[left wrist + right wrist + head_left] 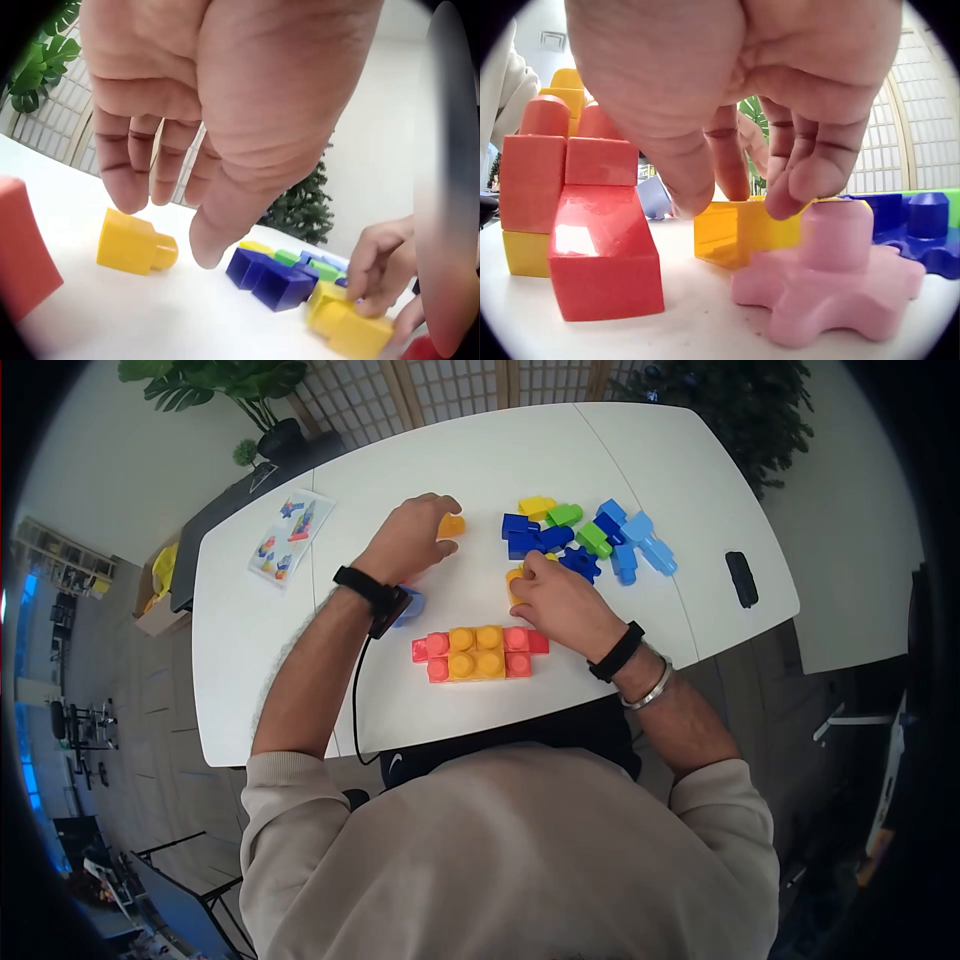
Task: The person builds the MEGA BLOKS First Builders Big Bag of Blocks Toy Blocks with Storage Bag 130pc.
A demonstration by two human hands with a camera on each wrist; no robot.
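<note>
My left hand (411, 538) hovers over the table, fingers loosely bent and apart from a small orange-yellow block (129, 244) with one stud, lying on its side beneath the fingertips. My right hand (568, 605) pinches a yellow block (351, 330) between thumb and fingertips, low at the tabletop. Beside it in the right wrist view sits a pink gear-shaped block (829, 289) with a stud; the right hand covers it in the head view. Nearer the body stands an assembly of red and yellow blocks (478, 653), studs up.
Beyond the right hand lies a pile of loose blue, green and yellow blocks (563, 541). A light blue block (411, 607) sits beneath the left wrist. A printed sheet (291, 537) lies at the left, and a black case (741, 580) near the table's right edge.
</note>
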